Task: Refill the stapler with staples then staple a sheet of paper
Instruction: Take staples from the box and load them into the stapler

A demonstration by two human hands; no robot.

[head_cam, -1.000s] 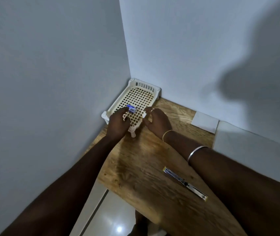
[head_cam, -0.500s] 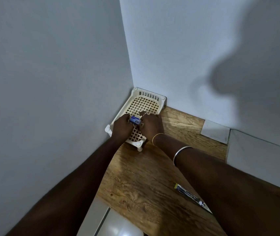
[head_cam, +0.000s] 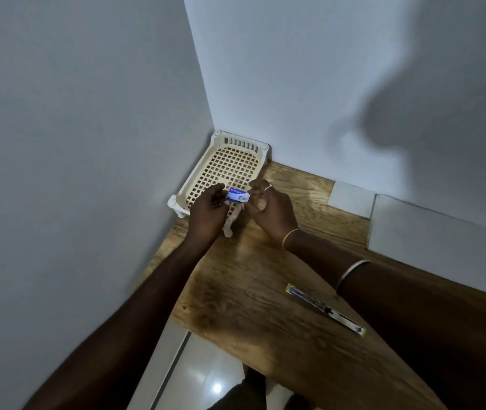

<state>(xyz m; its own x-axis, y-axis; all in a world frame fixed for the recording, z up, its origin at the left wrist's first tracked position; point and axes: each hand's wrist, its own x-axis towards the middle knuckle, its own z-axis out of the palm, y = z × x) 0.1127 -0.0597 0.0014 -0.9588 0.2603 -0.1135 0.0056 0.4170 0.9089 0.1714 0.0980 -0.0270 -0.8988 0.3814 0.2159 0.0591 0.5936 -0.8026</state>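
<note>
A small blue staple box point(head_cam: 238, 195) is held above the near end of a cream lattice tray point(head_cam: 229, 164). My left hand point(head_cam: 206, 211) pinches the box's left end. My right hand point(head_cam: 271, 207) is at its right end with curled fingers touching or pinching it. The stapler point(head_cam: 326, 309), opened out flat with a long blue and silver body, lies on the wooden table point(head_cam: 265, 291) to the right of my forearms. A white sheet of paper point(head_cam: 431, 232) lies at the table's right side by the wall.
The tray sits in the corner between two grey walls. A smaller white paper piece point(head_cam: 351, 199) lies against the back wall. The table's front-left edge drops to a glossy tiled floor point(head_cam: 206, 377).
Both hands have drawn back a little from the tray towards me with the box. The right hand has shifted slightly to the box's right.
</note>
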